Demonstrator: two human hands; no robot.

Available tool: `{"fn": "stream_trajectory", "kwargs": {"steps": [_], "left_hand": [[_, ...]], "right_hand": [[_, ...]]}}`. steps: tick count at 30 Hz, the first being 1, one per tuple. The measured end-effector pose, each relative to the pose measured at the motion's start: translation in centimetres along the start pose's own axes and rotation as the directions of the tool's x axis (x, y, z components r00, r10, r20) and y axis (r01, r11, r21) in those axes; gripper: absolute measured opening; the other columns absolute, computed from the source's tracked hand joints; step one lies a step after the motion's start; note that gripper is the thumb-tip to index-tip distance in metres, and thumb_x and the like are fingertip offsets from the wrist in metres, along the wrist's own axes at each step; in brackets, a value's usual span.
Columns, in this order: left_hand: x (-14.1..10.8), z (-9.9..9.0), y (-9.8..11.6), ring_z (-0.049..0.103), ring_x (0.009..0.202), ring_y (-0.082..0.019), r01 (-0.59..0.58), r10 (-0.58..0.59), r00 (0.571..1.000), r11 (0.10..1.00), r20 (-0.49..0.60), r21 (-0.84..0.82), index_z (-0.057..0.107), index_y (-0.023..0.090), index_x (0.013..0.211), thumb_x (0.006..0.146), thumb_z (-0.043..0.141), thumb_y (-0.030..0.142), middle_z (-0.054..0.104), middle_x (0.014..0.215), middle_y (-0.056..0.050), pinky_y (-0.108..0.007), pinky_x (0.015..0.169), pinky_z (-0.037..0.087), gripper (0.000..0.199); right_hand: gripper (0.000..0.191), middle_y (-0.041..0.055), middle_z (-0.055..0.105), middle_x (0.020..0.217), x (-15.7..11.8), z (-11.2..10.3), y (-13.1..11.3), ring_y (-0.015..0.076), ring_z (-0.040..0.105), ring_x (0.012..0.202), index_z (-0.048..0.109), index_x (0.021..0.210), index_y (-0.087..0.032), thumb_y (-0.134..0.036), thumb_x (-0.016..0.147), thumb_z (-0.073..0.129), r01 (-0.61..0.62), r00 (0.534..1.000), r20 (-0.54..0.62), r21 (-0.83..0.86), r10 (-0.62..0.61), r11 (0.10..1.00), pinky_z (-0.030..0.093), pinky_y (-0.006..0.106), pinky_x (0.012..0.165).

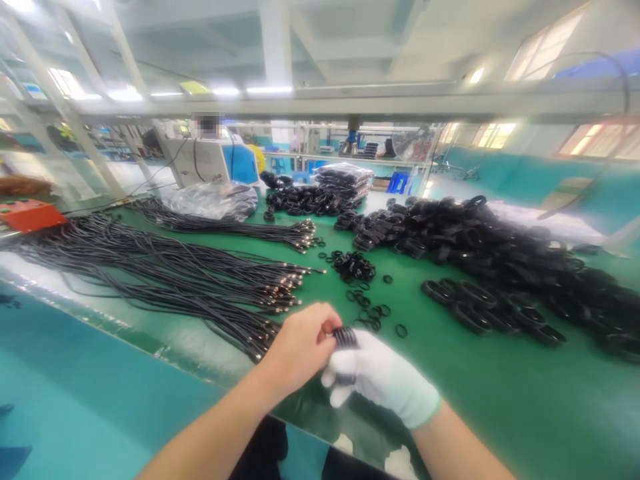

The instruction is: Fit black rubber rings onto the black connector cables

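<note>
My left hand [303, 339] is bare, its thumb and fingertips pinched together at the near end of a short stack of black rings [345, 337]. White glove fabric covers my right hand [380, 377], whose curled fingers hold that stack; the rings seem to sit around a gloved finger. A dark band [346, 379] shows lower down between the gloved fingers. Exactly what the left fingertips grip is too small to make out. Just beyond both hands, loose black rings [370, 317] lie scattered on the green tabletop [400, 373], near a denser pile of small rings [354, 267].
Bundles of black cables [200, 270] with metal ends cover the left side. Larger black loops [480, 247] are heaped at right. Behind are a plastic bag [215, 201], a white-and-blue machine [215, 160] and stacked bagged goods [344, 180]. An orange box [31, 215] sits far left.
</note>
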State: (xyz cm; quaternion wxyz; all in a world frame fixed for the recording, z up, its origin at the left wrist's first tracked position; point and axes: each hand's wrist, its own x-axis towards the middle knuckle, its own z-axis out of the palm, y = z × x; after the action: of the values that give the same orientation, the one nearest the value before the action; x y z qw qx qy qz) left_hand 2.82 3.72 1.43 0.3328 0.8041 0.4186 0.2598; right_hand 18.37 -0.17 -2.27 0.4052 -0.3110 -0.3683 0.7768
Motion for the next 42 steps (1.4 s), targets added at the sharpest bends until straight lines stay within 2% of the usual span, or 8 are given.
{"fn": "stream_trajectory", "kwargs": {"steps": [4,10,15,19,22,27,34,42], "left_hand": [[-0.3,1.3,-0.7,0.053,0.068,-0.011,-0.076,0.083,0.990,0.995,-0.113,0.065,0.058,0.019,0.075,0.071,0.048,0.003,0.057,0.074,0.003,-0.021,0.064,0.040,0.019],[-0.2,2.2,-2.1,0.053,0.068,-0.011,-0.183,0.196,0.967,0.979,-0.162,0.093,0.060,0.017,0.077,0.073,0.048,0.001,0.058,0.077,0.001,-0.021,0.064,0.041,0.020],[1.1,0.6,-1.7,0.056,0.070,-0.011,-0.095,0.089,0.994,0.991,-0.065,-0.093,0.062,0.020,0.095,0.074,0.058,0.010,0.062,0.088,0.001,-0.022,0.065,0.044,0.024],[1.7,-0.9,-0.6,0.058,0.080,-0.015,-0.029,0.023,0.999,0.970,-0.029,-0.241,0.063,0.019,0.088,0.080,0.058,0.020,0.063,0.085,0.000,-0.026,0.074,0.045,0.010],[1.4,-0.8,0.2,0.057,0.082,-0.016,0.002,-0.005,1.000,0.948,-0.008,-0.319,0.064,0.019,0.086,0.084,0.051,0.022,0.063,0.085,-0.001,-0.028,0.076,0.044,0.013],[0.6,-0.2,1.0,0.056,0.079,-0.015,0.016,-0.015,1.000,0.931,0.006,-0.364,0.062,0.018,0.079,0.077,0.057,0.017,0.061,0.082,0.000,-0.027,0.075,0.044,0.006],[0.6,-0.6,1.6,0.054,0.075,-0.015,0.059,-0.048,0.998,0.931,0.040,-0.361,0.058,0.017,0.074,0.070,0.059,0.016,0.059,0.077,0.001,-0.026,0.071,0.043,0.004],[0.3,-0.6,1.7,0.055,0.076,-0.015,0.062,-0.049,0.998,0.931,0.046,-0.359,0.058,0.018,0.072,0.071,0.054,0.013,0.059,0.077,0.001,-0.026,0.073,0.044,0.006]], "right_hand": [[0.026,0.0043,0.062,0.070,0.2,0.6,-0.1,0.0130,0.062,0.057,0.062,0.087,-0.009,-0.018,0.066,0.073,-0.058,0.998,-0.027,-0.019,0.057,0.998,0.055,0.024,0.049],[0.024,0.0021,0.059,0.063,0.2,0.9,-0.1,0.0122,0.060,0.052,0.062,0.081,-0.009,-0.018,0.063,0.074,-0.050,0.996,-0.077,-0.039,0.047,0.998,0.054,0.023,0.045],[0.025,0.0101,0.066,0.079,-0.2,-0.4,-0.1,0.0140,0.063,0.059,0.062,0.090,-0.008,-0.020,0.069,0.069,0.031,0.999,-0.041,0.016,-0.030,0.999,0.054,0.023,0.045],[0.032,0.0133,0.067,0.087,-0.6,-1.5,-0.4,0.0194,0.067,0.067,0.058,0.105,-0.009,-0.020,0.075,0.062,0.018,0.997,0.074,0.102,-0.025,0.995,0.056,0.027,0.047],[0.034,0.0116,0.065,0.091,-0.7,-1.4,-0.6,0.0191,0.066,0.070,0.059,0.104,-0.010,-0.016,0.070,0.064,0.052,0.992,0.107,0.116,-0.065,0.992,0.057,0.027,0.049],[0.029,0.0124,0.062,0.094,-0.5,-0.9,-0.8,0.0171,0.065,0.066,0.063,0.092,-0.007,-0.015,0.064,0.069,0.090,0.980,0.169,0.080,-0.103,0.993,0.056,0.025,0.045],[0.036,0.0062,0.065,0.073,-0.8,-0.2,-1.5,0.0153,0.064,0.057,0.059,0.092,-0.010,-0.015,0.060,0.073,0.039,0.981,0.187,0.074,-0.052,0.997,0.051,0.019,0.039],[0.040,0.0084,0.066,0.084,-0.9,0.3,-1.6,0.0146,0.064,0.056,0.060,0.096,-0.010,-0.013,0.059,0.072,0.023,0.987,0.157,0.034,-0.028,0.999,0.050,0.019,0.039]]}}
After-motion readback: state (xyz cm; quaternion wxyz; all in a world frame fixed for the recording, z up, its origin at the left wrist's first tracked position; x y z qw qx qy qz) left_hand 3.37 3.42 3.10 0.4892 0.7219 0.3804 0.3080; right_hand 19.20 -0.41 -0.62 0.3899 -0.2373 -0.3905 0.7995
